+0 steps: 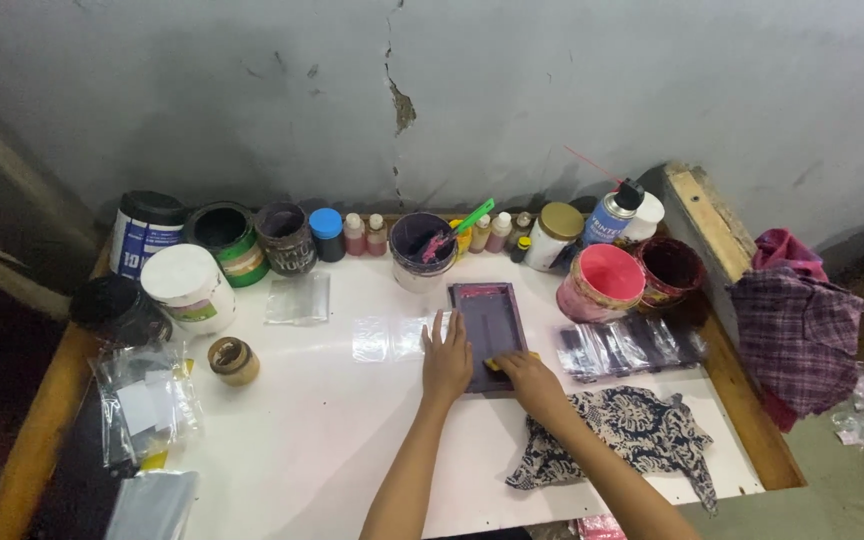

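A small dark purple printing screen frame (489,318) lies flat on the white table (322,440). My left hand (446,358) rests flat on the frame's left edge, fingers spread. My right hand (527,378) is closed on a small yellow pad (498,362) pressed against the frame's near right corner. A clear plastic sheet (384,338) lies just left of the frame.
Paint tubs, cans and small bottles line the back edge, with a pink bucket (602,282) and a spray can (607,216) at right. Printed plastic strips (630,345) and a patterned cloth (632,428) lie right. A tape roll (233,360) and bagged items sit left.
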